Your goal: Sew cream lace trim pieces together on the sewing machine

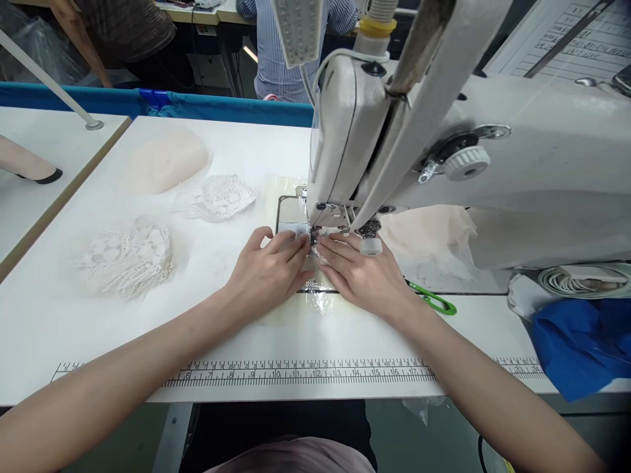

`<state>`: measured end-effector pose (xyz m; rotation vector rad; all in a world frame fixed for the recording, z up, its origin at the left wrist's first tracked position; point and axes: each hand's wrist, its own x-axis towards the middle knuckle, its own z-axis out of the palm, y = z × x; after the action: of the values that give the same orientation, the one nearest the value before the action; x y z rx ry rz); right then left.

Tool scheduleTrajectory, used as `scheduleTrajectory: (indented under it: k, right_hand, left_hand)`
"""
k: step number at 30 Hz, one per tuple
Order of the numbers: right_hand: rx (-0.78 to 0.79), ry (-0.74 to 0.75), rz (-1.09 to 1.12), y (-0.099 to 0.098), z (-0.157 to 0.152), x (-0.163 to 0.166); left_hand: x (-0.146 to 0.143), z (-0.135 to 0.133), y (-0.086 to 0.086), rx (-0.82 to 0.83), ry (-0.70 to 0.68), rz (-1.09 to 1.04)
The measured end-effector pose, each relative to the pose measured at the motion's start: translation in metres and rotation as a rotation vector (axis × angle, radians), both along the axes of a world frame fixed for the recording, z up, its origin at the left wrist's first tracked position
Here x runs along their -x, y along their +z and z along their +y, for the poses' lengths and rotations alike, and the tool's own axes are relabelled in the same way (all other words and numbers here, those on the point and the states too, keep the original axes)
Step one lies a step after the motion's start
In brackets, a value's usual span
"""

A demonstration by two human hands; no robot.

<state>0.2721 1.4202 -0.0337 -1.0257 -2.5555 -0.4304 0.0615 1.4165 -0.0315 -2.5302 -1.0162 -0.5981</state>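
My left hand and my right hand lie flat on the white table, fingertips almost meeting just in front of the needle of a white sewing machine. Between the fingertips sits a small pale piece of work, pressed down under the presser foot; its shape is mostly hidden by my fingers. A shiny clear film covers the table under my palms.
Two heaps of white lace and a cream fabric pile lie at left. Green-handled snips rest by my right wrist. Blue cloth sits at right. A printed ruler runs along the front edge. People stand behind.
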Motion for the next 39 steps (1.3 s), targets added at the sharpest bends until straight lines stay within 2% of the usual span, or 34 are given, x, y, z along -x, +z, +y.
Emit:
scheduleTrajectory:
  k: [12, 14, 18, 19, 21, 22, 24, 26, 29, 31, 33, 35, 36, 39]
  right_hand:
    - [-0.002, -0.024, 0.036, -0.001, 0.003, -0.001]
    - [0.006, -0.079, 0.044, -0.001, 0.006, -0.003]
    - [0.047, -0.116, -0.030, 0.004, 0.009, -0.006]
    - [0.056, -0.120, -0.035, 0.007, 0.009, -0.006]
    - [0.047, -0.149, -0.012, 0.012, 0.006, -0.007]
    - [0.037, -0.163, 0.002, 0.014, 0.005, -0.008]
    - [0.037, -0.162, 0.004, 0.016, 0.003, -0.009]
    - [0.054, -0.140, -0.021, 0.015, 0.003, -0.010]
    - [0.059, -0.118, -0.039, 0.012, 0.003, -0.012]
    - [0.066, -0.094, -0.027, 0.011, 0.001, -0.011]
    - [0.069, -0.053, -0.010, 0.011, -0.003, -0.008]
    - [0.058, -0.012, 0.008, 0.010, -0.008, -0.003]
    - [0.052, 0.003, 0.014, 0.009, -0.010, -0.001]
    - [0.038, 0.025, 0.032, 0.007, -0.015, 0.004]
  left_hand:
    - [0.001, -0.004, 0.000, -0.032, 0.003, -0.006]
    - [-0.003, -0.008, 0.001, -0.035, -0.029, -0.027]
    - [-0.002, -0.010, 0.006, 0.107, -0.162, -0.013]
    - [0.002, -0.008, 0.008, 0.101, -0.177, -0.014]
    - [0.013, -0.003, 0.014, -0.022, -0.127, -0.038]
    - [0.019, 0.000, 0.017, -0.121, -0.064, -0.054]
    - [0.026, 0.001, 0.021, -0.208, 0.045, -0.053]
    - [0.025, -0.003, 0.020, -0.123, 0.010, -0.057]
    - [0.016, -0.009, 0.016, 0.112, -0.091, 0.011]
    - [0.016, -0.007, 0.015, 0.165, 0.030, 0.100]
    - [0.021, 0.000, 0.017, 0.134, 0.214, 0.157]
    - [0.027, 0.007, 0.019, 0.099, 0.279, 0.137]
    - [0.028, 0.009, 0.019, 0.095, 0.248, 0.109]
    - [0.022, 0.007, 0.014, 0.135, 0.024, 0.016]
